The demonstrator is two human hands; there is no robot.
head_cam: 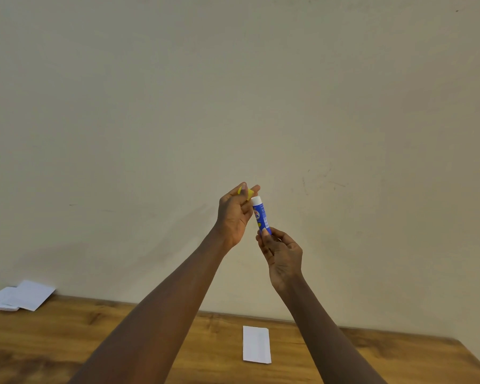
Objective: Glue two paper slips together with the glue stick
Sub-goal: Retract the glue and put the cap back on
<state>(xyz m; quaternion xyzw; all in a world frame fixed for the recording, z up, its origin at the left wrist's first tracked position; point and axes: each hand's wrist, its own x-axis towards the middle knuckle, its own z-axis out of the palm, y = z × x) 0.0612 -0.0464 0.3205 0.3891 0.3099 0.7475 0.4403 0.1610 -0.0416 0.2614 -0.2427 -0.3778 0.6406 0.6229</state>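
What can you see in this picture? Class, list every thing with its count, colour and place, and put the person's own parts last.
glue stick: one, blue tube with white tip, held up in front of the wall
cap: one, yellow, off the tube, between the left fingers
slip: one, white, flat on the table below the hands
papers: a small white pile, count unclear, far left of the table against the wall
table: one, brown wood, across the bottom
wall: one, beige, behind everything
left hand: one, raised, holding the cap
right hand: one, raised, gripping the tube's base
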